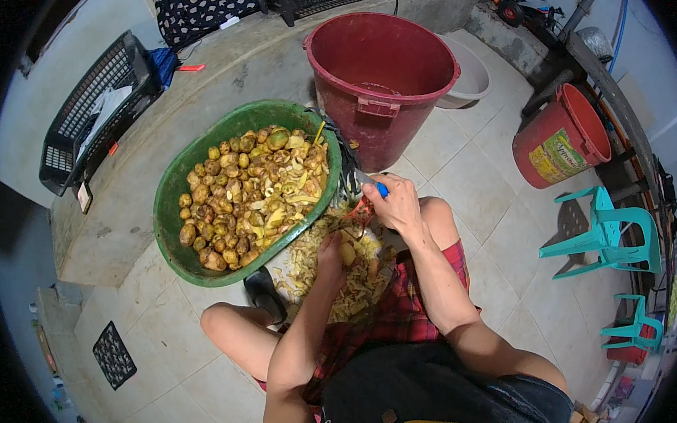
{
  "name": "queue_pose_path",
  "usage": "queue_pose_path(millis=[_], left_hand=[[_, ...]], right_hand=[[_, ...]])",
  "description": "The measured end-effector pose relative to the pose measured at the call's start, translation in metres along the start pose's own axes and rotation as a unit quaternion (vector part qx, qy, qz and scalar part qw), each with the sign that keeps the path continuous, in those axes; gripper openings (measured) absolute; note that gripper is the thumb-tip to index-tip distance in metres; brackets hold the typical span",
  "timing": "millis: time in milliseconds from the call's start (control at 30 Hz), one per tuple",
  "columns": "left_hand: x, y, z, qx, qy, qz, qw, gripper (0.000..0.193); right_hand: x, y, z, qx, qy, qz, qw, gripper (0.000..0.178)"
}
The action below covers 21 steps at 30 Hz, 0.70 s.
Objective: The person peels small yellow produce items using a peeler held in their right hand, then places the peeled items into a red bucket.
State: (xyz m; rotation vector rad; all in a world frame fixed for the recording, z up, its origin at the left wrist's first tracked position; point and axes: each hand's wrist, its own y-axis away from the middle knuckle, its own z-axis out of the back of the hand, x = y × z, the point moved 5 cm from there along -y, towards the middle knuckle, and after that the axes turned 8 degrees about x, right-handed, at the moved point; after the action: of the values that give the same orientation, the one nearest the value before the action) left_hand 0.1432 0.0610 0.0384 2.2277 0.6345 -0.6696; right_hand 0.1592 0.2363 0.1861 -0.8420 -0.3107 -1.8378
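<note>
My left hand (330, 261) is closed around a pale yellow peeled potato (348, 254), low between my knees. Up and to the right of it, my right hand (397, 206) grips a knife by its blue handle (382, 189). The grey blade points up and left, apart from the potato. Below both hands lies a heap of pale peelings (357, 296). A big green tub (174, 260) stands ahead on the left, piled with yellow-brown potatoes (225, 169), some with a few green ones and loose peel strips among them.
A tall dark red bin (384, 132) stands just beyond my right hand, with a pale basin (470, 70) behind it. Farther right are a red bucket (553, 135) and teal plastic chairs (604, 232). A black crate (93, 121) rests on the concrete ledge at left.
</note>
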Motion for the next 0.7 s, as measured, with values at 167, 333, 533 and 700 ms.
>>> queue_pose_path(millis=[167,333,533,700], left_hand=[[0.0026,-0.0018,0.0024,0.008,-0.009,0.003,1.000,0.025],[0.0022,-0.0022,0.0017,0.004,-0.004,-0.004,1.000,0.026],[0.0008,-0.0020,0.0007,-0.003,0.002,-0.007,1.000,0.025],[-0.0017,0.0012,-0.0016,-0.001,0.004,-0.009,1.000,0.024]], right_hand=[[0.0057,0.0010,0.0022,-0.004,-0.013,0.003,1.000,0.046],[0.0065,0.0006,0.0016,-0.001,-0.024,0.008,1.000,0.045],[0.0039,0.0000,-0.0013,0.004,-0.036,-0.005,0.999,0.045],[-0.0010,-0.0011,-0.0071,0.041,-0.051,-0.007,0.998,0.047]])
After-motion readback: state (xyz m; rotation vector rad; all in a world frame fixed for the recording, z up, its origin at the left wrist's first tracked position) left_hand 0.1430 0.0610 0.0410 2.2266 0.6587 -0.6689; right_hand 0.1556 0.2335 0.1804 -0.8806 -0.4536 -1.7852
